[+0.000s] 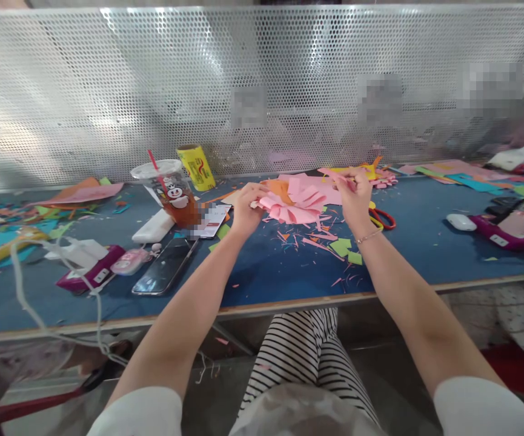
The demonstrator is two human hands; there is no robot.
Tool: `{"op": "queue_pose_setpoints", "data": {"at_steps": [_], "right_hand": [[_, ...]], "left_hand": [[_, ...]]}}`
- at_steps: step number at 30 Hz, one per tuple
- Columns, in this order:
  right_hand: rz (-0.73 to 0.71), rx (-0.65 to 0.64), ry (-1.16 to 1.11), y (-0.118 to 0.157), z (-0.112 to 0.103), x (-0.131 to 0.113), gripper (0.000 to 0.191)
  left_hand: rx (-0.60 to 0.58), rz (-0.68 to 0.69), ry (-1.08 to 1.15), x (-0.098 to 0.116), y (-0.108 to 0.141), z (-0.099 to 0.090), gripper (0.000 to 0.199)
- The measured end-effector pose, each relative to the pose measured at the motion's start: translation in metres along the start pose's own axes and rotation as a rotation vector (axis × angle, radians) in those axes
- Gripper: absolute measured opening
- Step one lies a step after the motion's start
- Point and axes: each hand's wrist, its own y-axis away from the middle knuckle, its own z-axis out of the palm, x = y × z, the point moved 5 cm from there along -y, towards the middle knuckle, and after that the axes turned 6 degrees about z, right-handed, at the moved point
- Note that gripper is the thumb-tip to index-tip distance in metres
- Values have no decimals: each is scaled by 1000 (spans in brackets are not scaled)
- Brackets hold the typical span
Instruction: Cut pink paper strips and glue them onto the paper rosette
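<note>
A pink paper flower (pixel 294 209) with many petals and an orange centre (pixel 280 190) is held at its left edge by my left hand (pixel 249 208), fingers closed on it. To the right of the flower, my right hand (pixel 355 192) is raised with a pink paper strip (pixel 335 177) pinched between thumb and fingers. The strip and the flower are apart. Behind them lie sheets of pink paper (pixel 309 184). Red-and-yellow scissors (pixel 383 219) rest on the table, partly hidden by my right hand and wrist.
On the blue table (pixel 271 275) lie paper scraps (pixel 341 246), a phone (pixel 165 266), a white power bank (pixel 153 227) and purple power strips (pixel 89 269). A drink cup (pixel 174 197) and a yellow roll (pixel 197 168) stand left, before a perforated metal screen (pixel 162 79). White cables hang over the left edge.
</note>
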Motion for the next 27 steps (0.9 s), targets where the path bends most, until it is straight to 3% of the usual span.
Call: {"op": "queue_pose_setpoints", "data": {"at_steps": [4, 8, 12, 18, 21, 27], "right_hand": [[6, -14, -3, -1, 1, -1, 14], [204, 33, -154, -7, -3, 15, 15], [430, -18, -297, -9, -1, 33, 24], [571, -143, -368, 1, 12, 45, 25], [565, -169, -395, 3, 14, 43, 26], [686, -223, -303, 11, 17, 39, 34]], "left_hand": [[7, -216, 155, -8, 3, 4, 13], [87, -570, 530, -14, 12, 16, 22], [128, -774, 752, -12, 19, 28, 33], [137, -885, 837, -15, 27, 37, 38], [129, -900, 888, -17, 29, 39, 37], [175, -905, 961, -24, 28, 35, 31]]}}
